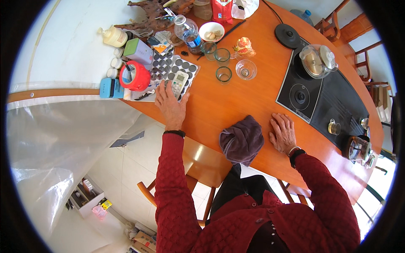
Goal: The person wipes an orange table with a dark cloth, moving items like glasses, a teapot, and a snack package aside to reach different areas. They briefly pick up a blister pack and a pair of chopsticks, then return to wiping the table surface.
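Observation:
My left hand [171, 106] reaches over the table's left end, fingers spread. The lower end of a white remote control [179, 83] lies between its thumb and forefinger; whether they touch it is unclear. Under the remote are sheets of round dark pads [183, 65]. A red roll of tape [135, 76] stands left of the fingers, with a small black-handled tool [145, 95] below it. My right hand [283, 132] rests palm down on the wooden table [202, 120], holding nothing. Between my hands, a crumpled purple-grey cloth [242, 140] lies at the near edge.
Glass cups [222, 56], a bowl [212, 31], a plastic bottle [190, 33] and an opened pomegranate [245, 47] stand farther back. At right, a glass kettle [317, 61] sits on a black built-in hob [300, 98]. A glass teapot [358, 148] is near the right edge.

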